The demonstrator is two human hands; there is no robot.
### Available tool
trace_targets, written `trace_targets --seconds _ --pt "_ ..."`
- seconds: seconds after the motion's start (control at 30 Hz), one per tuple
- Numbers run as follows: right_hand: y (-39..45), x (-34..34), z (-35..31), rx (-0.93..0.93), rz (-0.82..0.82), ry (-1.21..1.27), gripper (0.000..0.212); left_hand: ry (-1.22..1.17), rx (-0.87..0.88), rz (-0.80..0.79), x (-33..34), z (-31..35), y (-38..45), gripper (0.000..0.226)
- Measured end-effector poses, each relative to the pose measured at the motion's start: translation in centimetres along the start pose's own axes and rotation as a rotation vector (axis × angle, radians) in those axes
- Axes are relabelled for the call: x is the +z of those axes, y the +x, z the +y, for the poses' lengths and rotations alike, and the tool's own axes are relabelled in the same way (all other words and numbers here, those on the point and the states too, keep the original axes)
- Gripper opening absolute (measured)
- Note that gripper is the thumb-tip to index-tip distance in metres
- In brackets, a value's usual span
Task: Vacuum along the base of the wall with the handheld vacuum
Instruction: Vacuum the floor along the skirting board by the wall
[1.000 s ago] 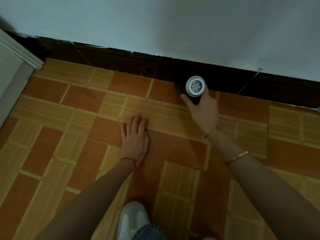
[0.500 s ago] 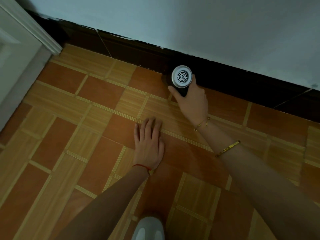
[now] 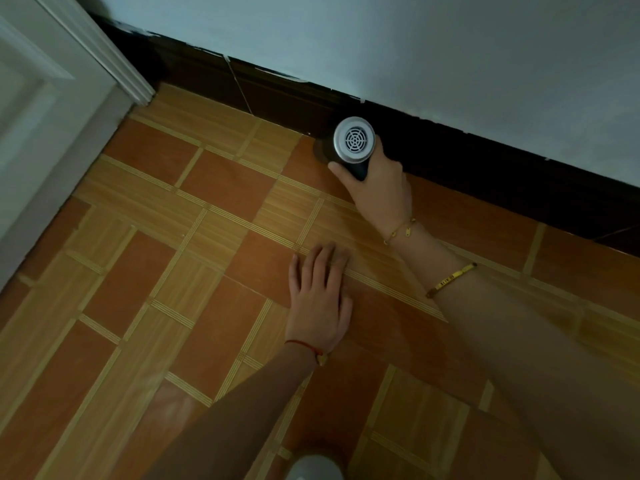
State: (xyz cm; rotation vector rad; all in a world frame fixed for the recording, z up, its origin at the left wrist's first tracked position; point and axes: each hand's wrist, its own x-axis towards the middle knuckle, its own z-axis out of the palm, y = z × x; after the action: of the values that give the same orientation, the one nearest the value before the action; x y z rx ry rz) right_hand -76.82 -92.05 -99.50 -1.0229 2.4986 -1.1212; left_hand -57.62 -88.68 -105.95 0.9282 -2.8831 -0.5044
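The handheld vacuum (image 3: 354, 141) is a dark cylinder with a round silver vented end cap facing me. It stands nozzle-down on the tiled floor against the dark skirting board (image 3: 485, 168) at the foot of the pale wall (image 3: 450, 57). My right hand (image 3: 379, 183) grips its dark body from the near side; the nozzle is hidden beneath. My left hand (image 3: 320, 299) rests flat on the floor tiles, fingers straight, nearer to me and a little to the left of the vacuum.
A white door frame (image 3: 114, 67) and door panel (image 3: 41, 133) close off the left side, meeting the skirting in the corner. Orange and wood-pattern tiles (image 3: 173, 271) cover the floor. The toe of my white shoe (image 3: 311, 469) shows at the bottom edge.
My right hand has slid the vacuum leftward along the skirting toward the door-frame corner. My left hand has stayed flat on the floor, and my view has shifted left.
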Motion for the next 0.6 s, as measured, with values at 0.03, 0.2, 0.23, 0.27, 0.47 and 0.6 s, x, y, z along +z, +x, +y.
trace_targets --seconds 0.03,0.2,0.23,0.27,0.47,0.6 --pt "-0.2 -0.4 0.3 0.003 0.004 -0.007 0.074 -0.004 -0.001 -0.002 0.0 0.0 0.0 0.055" --pt "-2.6 -3.4 2.8 0.011 0.044 -0.060 0.072 -0.002 -0.002 0.005 0.1 0.0 0.0 0.052" --pt "-3.2 -4.2 3.4 0.011 0.054 -0.080 0.072 -0.003 -0.003 0.011 0.1 0.0 -0.1 0.052" --pt "-3.8 -5.0 4.0 0.017 0.062 -0.101 0.072 -0.007 -0.003 0.018 0.1 0.0 -0.1 0.052" --pt "-7.6 -10.2 7.6 0.110 0.129 -0.165 0.075 0.025 -0.014 0.037 0.5 0.1 -0.2 0.052" --pt "-10.2 -13.6 9.5 0.185 0.169 -0.185 0.075 0.039 -0.021 0.060 0.7 0.3 -0.2 0.053"
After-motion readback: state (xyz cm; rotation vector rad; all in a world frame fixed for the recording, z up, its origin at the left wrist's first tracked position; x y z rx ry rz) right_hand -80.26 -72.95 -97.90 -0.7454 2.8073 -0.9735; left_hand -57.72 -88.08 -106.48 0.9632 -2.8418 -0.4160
